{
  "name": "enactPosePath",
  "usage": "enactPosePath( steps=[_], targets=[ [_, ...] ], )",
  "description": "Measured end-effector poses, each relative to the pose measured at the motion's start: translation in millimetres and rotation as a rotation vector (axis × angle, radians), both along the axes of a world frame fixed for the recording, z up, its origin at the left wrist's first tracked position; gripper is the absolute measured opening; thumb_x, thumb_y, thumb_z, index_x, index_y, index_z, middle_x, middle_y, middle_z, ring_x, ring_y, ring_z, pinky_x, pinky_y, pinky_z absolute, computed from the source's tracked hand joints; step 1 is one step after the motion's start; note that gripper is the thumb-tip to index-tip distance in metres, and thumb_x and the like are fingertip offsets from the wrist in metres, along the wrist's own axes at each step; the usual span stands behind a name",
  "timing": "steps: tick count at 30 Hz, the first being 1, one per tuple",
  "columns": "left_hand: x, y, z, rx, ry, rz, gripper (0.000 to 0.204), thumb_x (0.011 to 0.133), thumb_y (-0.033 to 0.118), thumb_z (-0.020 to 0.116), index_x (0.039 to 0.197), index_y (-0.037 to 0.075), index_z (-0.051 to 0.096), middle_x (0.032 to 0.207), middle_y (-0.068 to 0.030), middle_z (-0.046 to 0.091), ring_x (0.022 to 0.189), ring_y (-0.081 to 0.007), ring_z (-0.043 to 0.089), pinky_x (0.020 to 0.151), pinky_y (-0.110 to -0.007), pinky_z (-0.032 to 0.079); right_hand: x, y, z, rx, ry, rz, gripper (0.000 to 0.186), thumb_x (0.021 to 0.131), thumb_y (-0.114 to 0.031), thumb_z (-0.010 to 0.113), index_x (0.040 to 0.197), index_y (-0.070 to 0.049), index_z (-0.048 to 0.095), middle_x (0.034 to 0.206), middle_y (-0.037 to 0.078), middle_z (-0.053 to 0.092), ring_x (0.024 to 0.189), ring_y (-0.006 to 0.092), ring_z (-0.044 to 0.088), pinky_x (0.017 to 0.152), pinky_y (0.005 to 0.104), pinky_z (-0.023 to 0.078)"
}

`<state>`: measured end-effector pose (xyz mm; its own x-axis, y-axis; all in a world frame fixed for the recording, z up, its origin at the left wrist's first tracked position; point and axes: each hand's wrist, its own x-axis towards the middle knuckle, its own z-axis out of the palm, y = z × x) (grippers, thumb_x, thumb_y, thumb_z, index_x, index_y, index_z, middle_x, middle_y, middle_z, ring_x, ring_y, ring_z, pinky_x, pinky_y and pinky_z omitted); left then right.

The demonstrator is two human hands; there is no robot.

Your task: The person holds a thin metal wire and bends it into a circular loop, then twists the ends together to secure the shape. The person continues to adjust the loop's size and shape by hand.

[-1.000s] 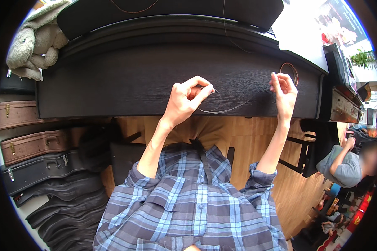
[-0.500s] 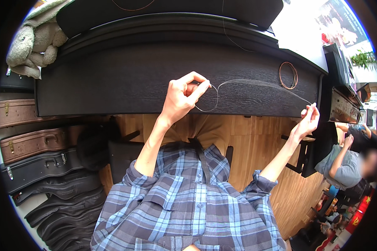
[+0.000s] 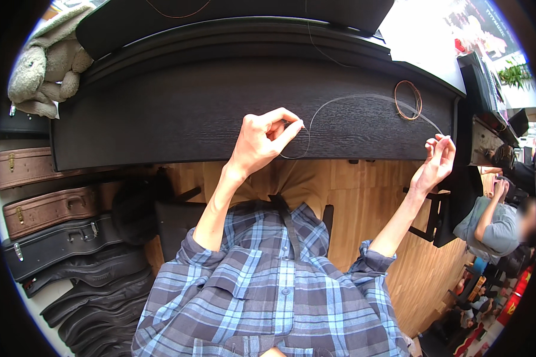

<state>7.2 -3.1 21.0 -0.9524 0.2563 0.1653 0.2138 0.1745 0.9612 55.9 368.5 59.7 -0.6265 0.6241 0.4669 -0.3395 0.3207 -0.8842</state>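
My left hand (image 3: 259,141), near the middle of the black piano's closed, wood-grained lid (image 3: 178,110), is closed in a pinch on a thin pale string (image 3: 355,95). A small loop of that string hangs beside its fingertips, and a longer arc runs over to the right. Out at the lid's right front corner, my right hand (image 3: 435,160) pinches the string's far part between thumb and fingers. A copper-coloured coil of string (image 3: 408,119) lies on the lid above my right hand, partly behind the arc.
A grey plush toy (image 3: 44,71) sits at the upper left. Brown hard cases (image 3: 47,211) and several black bags (image 3: 95,279) are stacked at left. A black music book stand or stack (image 3: 476,83) is at right. A person in grey (image 3: 488,226) sits behind on the right.
My right hand has moved out to the right and down, then slightly up, stretching the string into a wide arc and leaving the copper coil uncovered. My left hand has shifted only slightly.
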Motion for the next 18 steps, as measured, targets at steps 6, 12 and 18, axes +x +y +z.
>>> enactPosePath(
  steps=[6, 12, 18],
  targets=[
    [0, 2, 0, -0.019, 0.028, 0.055, 0.007, 0.092, 0.008, 0.073, 0.088, 0.003, 0.071, 0.047, 0.0025, 0.047, 0.042, -0.0015, 0.037, 0.045, -0.025, 0.027, 10, -61, 46, 0.348, 0.163, 0.084, 0.015, 0.092, -0.010, 0.074, 0.087, -0.003, 0.062, 0.086, 0.005, 0.054, 0.080, 0.0141, 0.055, 0.073, 0.0279, 0.048],
    [-1, 2, 0, -0.005, -0.008, 0.050, 0.008, 0.093, 0.010, 0.072, 0.091, 0.003, 0.071, 0.047, 0.0031, 0.046, 0.044, -0.0007, 0.037, 0.044, -0.025, 0.027, 26, -146, 42, 0.413, -0.139, 0.465, 0.015, 0.082, -0.001, 0.080, 0.086, -0.005, 0.067, 0.085, 0.004, 0.069, 0.077, 0.0156, 0.062, 0.072, 0.0307, 0.049],
    [-2, 1, -2, 0.055, -0.099, 0.024, 0.009, 0.095, 0.012, 0.071, 0.096, 0.003, 0.072, 0.052, 0.0026, 0.053, 0.048, 0.0003, 0.040, 0.045, -0.025, 0.028, 19, -193, 9, 0.812, -0.281, 0.553, 0.015, 0.078, -0.006, 0.081, 0.088, -0.011, 0.070, 0.087, -0.001, 0.071, 0.084, 0.0192, 0.062, 0.081, 0.0339, 0.043]
  ],
)
